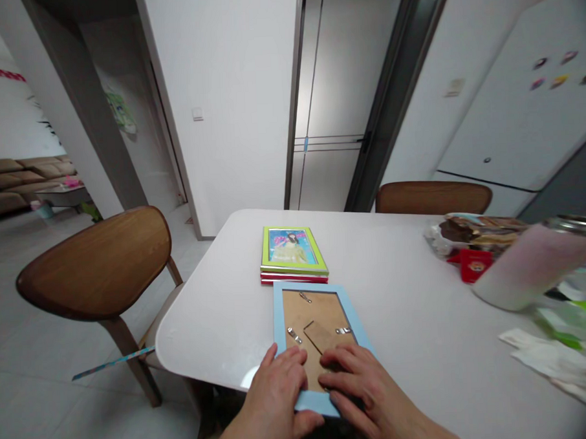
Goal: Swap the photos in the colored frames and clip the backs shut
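Observation:
A light-blue picture frame (278,317) lies face down, its near end at the table's front edge. Its brown backing board (297,310) carries metal clips and a fold-out stand outline. My left hand (284,391) grips the frame's near left corner, fingers on the backing and thumb by the near rim. On the near right part, my right hand (361,385) has curled fingers pressed on the backing, with its thumb at the near rim. The fingers hide whatever lies under them. Just beyond is a lime-green picture frame (295,268) with a picture of a figure in a dress, stacked on a red frame (293,279).
The white table (393,293) has a rounded left corner. On its right stand a pink-and-white tumbler (528,267), a red packet (474,264), plastic-wrapped items (482,230) and crumpled tissue (556,357). Wooden chairs stand at the left (101,263) and far side (432,196).

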A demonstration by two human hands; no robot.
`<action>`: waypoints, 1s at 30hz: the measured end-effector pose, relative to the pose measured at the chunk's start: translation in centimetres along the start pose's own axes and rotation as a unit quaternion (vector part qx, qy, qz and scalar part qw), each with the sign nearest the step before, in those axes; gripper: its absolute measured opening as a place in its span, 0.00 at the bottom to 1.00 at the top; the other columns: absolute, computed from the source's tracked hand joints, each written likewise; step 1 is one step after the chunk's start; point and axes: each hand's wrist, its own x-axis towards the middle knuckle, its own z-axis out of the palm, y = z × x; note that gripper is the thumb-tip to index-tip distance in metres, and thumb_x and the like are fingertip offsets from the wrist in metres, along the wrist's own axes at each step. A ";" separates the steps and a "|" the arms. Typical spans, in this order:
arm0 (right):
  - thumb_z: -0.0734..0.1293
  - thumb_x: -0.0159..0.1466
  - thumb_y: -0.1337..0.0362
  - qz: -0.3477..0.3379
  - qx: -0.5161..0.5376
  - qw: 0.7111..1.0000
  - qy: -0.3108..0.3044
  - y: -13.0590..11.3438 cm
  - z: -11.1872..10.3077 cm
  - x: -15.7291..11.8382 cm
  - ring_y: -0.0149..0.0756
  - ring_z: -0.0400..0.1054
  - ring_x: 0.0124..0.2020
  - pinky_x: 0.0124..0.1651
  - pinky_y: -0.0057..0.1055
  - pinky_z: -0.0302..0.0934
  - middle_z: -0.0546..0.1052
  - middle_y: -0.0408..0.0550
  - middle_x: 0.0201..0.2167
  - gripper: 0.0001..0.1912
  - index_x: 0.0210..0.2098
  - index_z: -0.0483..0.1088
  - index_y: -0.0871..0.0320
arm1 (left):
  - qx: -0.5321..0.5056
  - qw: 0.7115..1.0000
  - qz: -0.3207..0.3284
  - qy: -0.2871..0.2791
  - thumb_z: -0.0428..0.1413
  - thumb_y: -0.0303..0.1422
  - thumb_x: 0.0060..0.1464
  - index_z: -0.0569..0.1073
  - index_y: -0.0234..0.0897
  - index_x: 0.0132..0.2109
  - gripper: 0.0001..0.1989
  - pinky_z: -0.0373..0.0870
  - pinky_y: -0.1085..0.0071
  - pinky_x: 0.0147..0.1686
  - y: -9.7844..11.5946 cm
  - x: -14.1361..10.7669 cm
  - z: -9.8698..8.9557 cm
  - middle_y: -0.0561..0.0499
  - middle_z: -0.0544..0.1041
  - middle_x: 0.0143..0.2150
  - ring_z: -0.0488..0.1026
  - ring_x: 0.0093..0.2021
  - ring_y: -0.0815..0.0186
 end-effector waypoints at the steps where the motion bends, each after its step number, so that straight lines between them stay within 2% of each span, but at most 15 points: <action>1: 0.57 0.58 0.66 0.011 0.002 1.000 0.011 0.2 0.2 0.5 0.36 0.60 0.39 0.41 0.36 0.55 0.69 0.49 0.37 0.12 0.38 0.68 0.54 | 0.000 1.000 0.000 -0.004 0.61 0.36 0.37 0.67 0.38 0.35 0.17 0.43 0.57 0.56 0.0 0.0 0.0 0.48 0.64 0.54 0.57 0.55 0.62; 5: 0.55 0.59 0.66 0.067 -0.018 0.997 0.045 0.6 1.3 3.8 0.36 0.60 0.37 0.40 0.34 0.55 0.69 0.51 0.36 0.14 0.42 0.67 0.56 | 0.000 1.000 0.002 0.002 0.61 0.35 0.37 0.66 0.37 0.36 0.17 0.42 0.58 0.56 0.0 0.0 -0.1 0.47 0.63 0.54 0.56 0.55 0.62; 8: 0.55 0.59 0.68 0.073 -0.047 0.996 0.020 0.4 1.8 5.8 0.35 0.59 0.36 0.38 0.32 0.53 0.69 0.48 0.32 0.13 0.33 0.70 0.56 | -0.006 1.000 0.001 0.010 0.61 0.35 0.36 0.66 0.37 0.36 0.17 0.42 0.59 0.56 0.1 -0.1 -0.1 0.47 0.66 0.52 0.60 0.53 0.63; 11: 0.56 0.57 0.70 0.044 -0.047 0.998 -0.004 -0.1 1.8 6.3 0.34 0.58 0.35 0.37 0.31 0.52 0.69 0.46 0.30 0.12 0.26 0.69 0.57 | -0.022 0.999 0.008 0.022 0.62 0.35 0.35 0.66 0.38 0.35 0.18 0.42 0.59 0.56 0.0 -0.2 0.0 0.49 0.68 0.49 0.62 0.51 0.63; 15: 0.56 0.56 0.72 0.043 -0.026 0.999 -0.001 0.3 1.8 6.1 0.33 0.60 0.36 0.39 0.29 0.52 0.70 0.44 0.31 0.12 0.28 0.70 0.55 | -0.033 0.999 0.012 0.029 0.63 0.34 0.34 0.66 0.38 0.35 0.19 0.42 0.57 0.56 -0.3 -0.2 0.1 0.48 0.67 0.50 0.61 0.52 0.62; 17: 0.57 0.56 0.71 0.080 -0.026 0.996 0.019 1.3 1.8 6.5 0.32 0.61 0.37 0.40 0.28 0.52 0.71 0.45 0.33 0.12 0.33 0.70 0.55 | -0.031 0.999 0.013 0.021 0.63 0.33 0.33 0.66 0.37 0.35 0.19 0.43 0.56 0.56 -0.4 -0.2 0.2 0.46 0.67 0.50 0.61 0.52 0.61; 20: 0.57 0.57 0.66 0.171 -0.055 0.981 0.068 3.5 1.7 8.0 0.33 0.63 0.37 0.40 0.27 0.53 0.72 0.48 0.34 0.12 0.36 0.69 0.59 | -0.027 0.999 0.016 0.012 0.63 0.32 0.34 0.66 0.36 0.35 0.19 0.43 0.54 0.55 -0.4 -0.2 0.2 0.44 0.67 0.50 0.60 0.53 0.59; 26: 0.59 0.55 0.63 0.270 -0.081 0.954 0.102 7.0 1.9 10.5 0.34 0.65 0.27 0.28 0.27 0.51 0.73 0.48 0.25 0.10 0.23 0.68 0.59 | -0.026 1.000 0.006 0.004 0.61 0.30 0.34 0.66 0.35 0.37 0.19 0.44 0.53 0.55 0.1 -0.1 -0.1 0.43 0.66 0.52 0.59 0.53 0.58; 30: 0.60 0.53 0.64 0.302 -0.070 0.944 0.115 7.3 2.2 11.0 0.34 0.65 0.27 0.25 0.26 0.49 0.73 0.48 0.24 0.07 0.22 0.67 0.59 | -0.017 1.000 -0.006 0.000 0.62 0.32 0.33 0.63 0.33 0.45 0.29 0.45 0.51 0.54 0.5 0.0 0.0 0.39 0.65 0.52 0.59 0.53 0.55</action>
